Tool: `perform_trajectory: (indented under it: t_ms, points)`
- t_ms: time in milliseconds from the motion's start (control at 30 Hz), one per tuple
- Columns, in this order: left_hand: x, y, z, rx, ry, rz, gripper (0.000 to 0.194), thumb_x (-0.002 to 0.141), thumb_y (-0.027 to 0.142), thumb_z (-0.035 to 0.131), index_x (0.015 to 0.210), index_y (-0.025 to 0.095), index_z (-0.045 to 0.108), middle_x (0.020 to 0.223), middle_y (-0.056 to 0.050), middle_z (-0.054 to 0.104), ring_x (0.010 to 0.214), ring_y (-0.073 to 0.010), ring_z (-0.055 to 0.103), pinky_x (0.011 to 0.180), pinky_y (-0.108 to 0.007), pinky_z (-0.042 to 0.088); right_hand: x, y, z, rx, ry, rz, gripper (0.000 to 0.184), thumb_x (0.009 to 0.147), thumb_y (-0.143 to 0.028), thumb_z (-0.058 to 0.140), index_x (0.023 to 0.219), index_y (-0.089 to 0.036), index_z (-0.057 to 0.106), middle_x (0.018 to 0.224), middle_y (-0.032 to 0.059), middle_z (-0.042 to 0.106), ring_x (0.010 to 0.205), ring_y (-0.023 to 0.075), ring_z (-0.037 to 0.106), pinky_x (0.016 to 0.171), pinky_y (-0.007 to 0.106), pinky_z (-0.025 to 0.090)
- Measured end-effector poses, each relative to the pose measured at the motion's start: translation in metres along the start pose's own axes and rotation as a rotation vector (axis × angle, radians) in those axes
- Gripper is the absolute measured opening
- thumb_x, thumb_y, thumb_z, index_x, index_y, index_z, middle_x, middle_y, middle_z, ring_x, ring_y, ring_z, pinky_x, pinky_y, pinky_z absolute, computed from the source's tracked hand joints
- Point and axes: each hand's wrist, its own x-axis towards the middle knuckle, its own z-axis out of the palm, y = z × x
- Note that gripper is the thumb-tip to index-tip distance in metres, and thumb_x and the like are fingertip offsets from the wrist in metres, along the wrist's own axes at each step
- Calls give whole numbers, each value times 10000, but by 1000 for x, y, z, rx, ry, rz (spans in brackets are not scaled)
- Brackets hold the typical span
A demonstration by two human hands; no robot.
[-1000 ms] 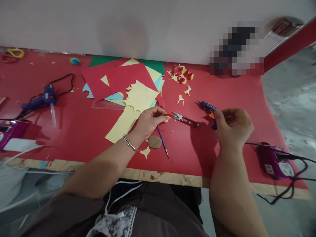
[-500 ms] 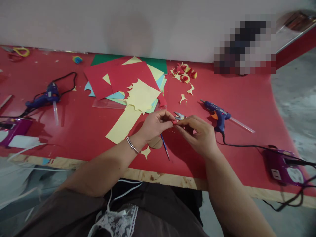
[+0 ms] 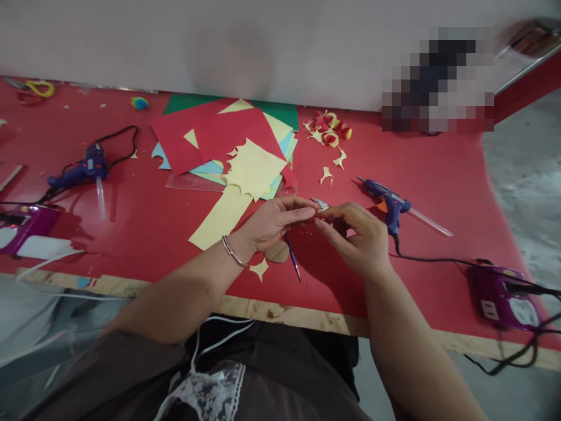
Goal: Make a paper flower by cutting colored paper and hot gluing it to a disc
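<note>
Paper piece (image 3: 317,214), small and reddish, sits where the fingertips of both hands meet, mostly hidden by them. Beyond the fingers, the tips of the snips (image 3: 321,204) lie almost at the fingertips, the rest covered by the right hand (image 3: 360,238). Farther off, past a stretch of red tabletop (image 3: 346,286), are the cut scraps (image 3: 331,130) and then the pale wall (image 3: 280,52). To the right of the fingers, a blue glue gun (image 3: 392,206) lies just beside the right knuckles, its cord leading to a purple box (image 3: 504,295). Left and beyond, a yellow sheet (image 3: 255,169) reaches close to the left hand (image 3: 280,223), over red sheets (image 3: 236,137). Toward the body, below the left fingers, come a brown disc (image 3: 277,251), a blue stick (image 3: 293,262) and a yellow scrap (image 3: 259,269); past them runs the wooden front edge (image 3: 289,314).

Both forearms slant inward from the near side, hands low over the tabletop. The left thumb and forefinger pinch the paper piece from the left, pointing right; the right ones pinch from the right, bent, knuckles raised.
</note>
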Motion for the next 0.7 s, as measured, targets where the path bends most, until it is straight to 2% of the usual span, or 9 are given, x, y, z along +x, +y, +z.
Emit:
perform_trajectory:
  t_ms: [233, 433, 533, 700]
  points:
    - [0, -1, 4, 41, 61, 53, 335, 730, 425, 1003, 834, 181, 797, 810, -8, 734, 743, -113, 657, 774, -287, 559, 0, -2, 1, 32, -32, 17, 199, 986, -424, 764, 935, -232, 770, 789, 35, 709, 605, 145, 576, 554, 296, 501]
    - [-2, -1, 8, 130, 90, 112, 369, 713, 473, 1009, 841, 185, 817, 881, -40, 783, 844, -161, 713, 825, -320, 581, 0, -1, 0, 17, -47, -19, 188, 994, -410, 759, 928, -235, 757, 777, 25, 694, 599, 140, 556, 548, 290, 484]
    - [-1, -1, 7, 171, 91, 137, 399, 695, 509, 1011, 851, 193, 825, 888, -48, 800, 835, -169, 716, 831, -338, 594, 1, -1, 1, 4, -51, -2, 232, 1003, -456, 745, 915, -242, 755, 763, 24, 685, 596, 146, 553, 547, 297, 482]
    - [0, -3, 2, 273, 105, 204, 356, 747, 506, 975, 868, 202, 834, 914, -60, 815, 851, -171, 723, 842, -340, 597, 1, -1, 2, 7, -61, 30, 269, 1008, -498, 727, 932, -245, 778, 767, 36, 693, 637, 169, 597, 552, 305, 479]
